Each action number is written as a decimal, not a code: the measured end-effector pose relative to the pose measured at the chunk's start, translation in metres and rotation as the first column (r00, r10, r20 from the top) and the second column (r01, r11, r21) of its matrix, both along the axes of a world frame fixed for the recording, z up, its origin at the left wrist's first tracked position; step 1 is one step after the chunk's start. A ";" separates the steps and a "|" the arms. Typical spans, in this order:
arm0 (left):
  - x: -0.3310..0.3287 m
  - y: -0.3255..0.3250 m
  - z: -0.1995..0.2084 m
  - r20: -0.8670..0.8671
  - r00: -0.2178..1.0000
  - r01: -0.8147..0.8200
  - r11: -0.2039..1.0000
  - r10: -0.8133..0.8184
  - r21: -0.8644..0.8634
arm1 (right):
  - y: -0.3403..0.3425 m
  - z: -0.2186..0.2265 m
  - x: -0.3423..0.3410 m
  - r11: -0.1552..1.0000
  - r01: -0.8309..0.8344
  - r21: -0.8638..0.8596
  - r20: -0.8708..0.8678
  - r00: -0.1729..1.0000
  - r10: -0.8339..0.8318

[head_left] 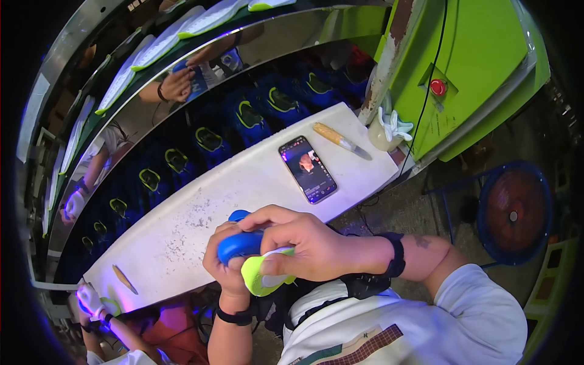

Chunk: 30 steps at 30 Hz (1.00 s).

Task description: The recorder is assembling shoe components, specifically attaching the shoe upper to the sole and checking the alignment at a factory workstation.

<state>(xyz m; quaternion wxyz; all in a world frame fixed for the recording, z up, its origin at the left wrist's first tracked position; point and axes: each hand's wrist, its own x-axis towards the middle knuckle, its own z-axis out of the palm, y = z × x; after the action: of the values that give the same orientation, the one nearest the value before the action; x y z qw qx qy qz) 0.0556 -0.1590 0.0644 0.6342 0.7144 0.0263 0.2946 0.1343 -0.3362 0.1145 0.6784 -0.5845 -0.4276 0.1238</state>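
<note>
Over the near edge of the white bench, my hands are closed around a shoe. My left hand wraps the blue shoe upper from the left side and from below. My right hand reaches in from the right, its thumb pressed on a lime-green and white shoe sole against the blue part. Much of the shoe is hidden behind my fingers, so I cannot tell how fully the sole sits on the upper.
A phone with its screen lit and a wooden-handled knife lie on the bench. Behind stand blue shoes in a row, with lime soles above. Another person's gloved hand is at the far left. A fan stands right.
</note>
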 end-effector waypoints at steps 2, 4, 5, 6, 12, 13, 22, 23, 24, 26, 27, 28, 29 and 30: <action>-0.003 -0.007 0.000 0.010 0.999 0.032 0.998 -0.032 0.055 | -0.010 0.001 0.006 0.996 -0.075 -0.058 -0.084 0.994 0.070; -0.014 -0.022 0.030 -0.059 0.968 -0.170 0.807 0.245 0.566 | -0.022 0.000 0.009 0.989 -0.100 -0.107 -0.139 0.987 0.085; -0.031 -0.018 0.027 -0.056 0.971 -0.178 0.861 0.232 0.477 | -0.024 -0.001 0.010 0.991 -0.069 -0.114 -0.113 0.992 0.056; -0.042 -0.021 0.027 -0.024 0.984 -0.163 0.944 0.177 0.286 | -0.024 -0.004 0.010 0.991 -0.072 -0.109 -0.121 0.991 0.059; -0.056 -0.051 0.029 -0.110 0.979 -0.129 0.938 0.172 0.320 | -0.024 -0.007 0.003 0.997 -0.045 -0.056 -0.088 0.995 0.040; -0.056 -0.053 0.029 -0.084 0.983 -0.134 0.953 0.162 0.272 | -0.026 -0.006 0.002 0.996 -0.015 -0.089 -0.049 0.999 0.011; -0.071 -0.047 0.026 -0.056 0.998 -0.011 0.910 0.038 0.414 | -0.042 -0.008 -0.015 0.977 -0.058 -0.203 0.062 0.995 0.072; -0.073 -0.048 0.027 -0.062 0.997 -0.016 0.908 0.046 0.419 | -0.041 -0.009 -0.016 0.981 -0.072 -0.183 0.070 0.994 0.086; -0.075 -0.048 0.027 -0.069 0.996 -0.019 0.906 0.052 0.423 | -0.041 -0.009 -0.017 0.983 -0.084 -0.162 0.078 0.992 0.097; -0.078 -0.046 0.031 -0.087 0.995 -0.009 0.890 0.054 0.455 | -0.040 -0.011 -0.018 0.983 -0.100 -0.154 0.071 0.991 0.112; -0.079 -0.045 0.031 -0.100 0.994 0.003 0.871 0.053 0.491 | -0.040 -0.012 -0.019 0.984 -0.111 -0.143 0.070 0.990 0.122; -0.080 -0.044 0.030 -0.102 0.993 0.003 0.873 0.054 0.488 | -0.040 -0.011 -0.019 0.983 -0.113 -0.146 0.068 0.990 0.124; -0.081 -0.044 0.029 -0.094 0.994 -0.004 0.871 0.057 0.491 | -0.040 -0.011 -0.020 0.982 -0.117 -0.146 0.073 0.989 0.129; -0.081 -0.044 0.029 -0.086 0.994 -0.010 0.869 0.060 0.495 | -0.040 -0.011 -0.020 0.982 -0.122 -0.145 0.078 0.988 0.134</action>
<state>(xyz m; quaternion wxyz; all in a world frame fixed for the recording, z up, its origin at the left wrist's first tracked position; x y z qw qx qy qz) -0.0258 -0.2025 0.0933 0.4230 0.8658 -0.0057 0.2674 0.1145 -0.3757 0.1039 0.6071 -0.6067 -0.4837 0.1713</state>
